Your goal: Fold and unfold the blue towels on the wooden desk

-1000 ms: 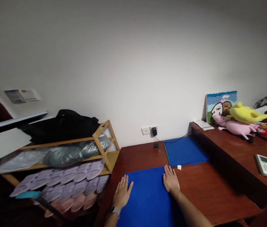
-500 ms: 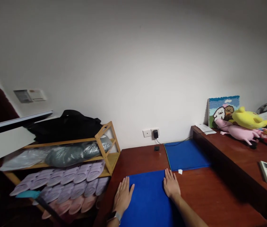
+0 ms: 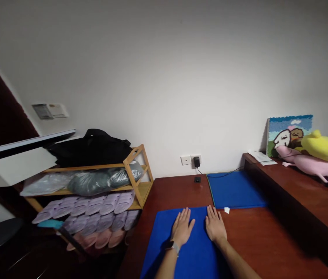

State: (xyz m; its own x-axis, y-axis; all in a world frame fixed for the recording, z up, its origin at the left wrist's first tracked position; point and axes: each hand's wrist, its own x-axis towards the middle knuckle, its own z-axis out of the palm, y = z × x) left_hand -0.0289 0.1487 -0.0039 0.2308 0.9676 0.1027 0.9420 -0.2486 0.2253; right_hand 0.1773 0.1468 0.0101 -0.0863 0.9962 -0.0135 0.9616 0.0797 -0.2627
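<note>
A blue cloth lies flat on the reddish-brown desk. My left hand rests palm down on the cloth, fingers stretched out, a watch on its wrist. Along the cloth's right edge, my right hand also lies flat with its fingers extended. Neither hand grasps anything. Just beyond the right hand sits a second blue cloth with a small white tag at its near edge.
Left of the desk stands a wooden rack with slippers, plastic-wrapped items and a black bag. A black plug is in the wall socket. On the right, a raised ledge holds plush toys and a dog picture.
My left hand has slid rightward from the cloth's left edge toward its middle. My right hand stays near the right edge. The view has turned slightly left.
</note>
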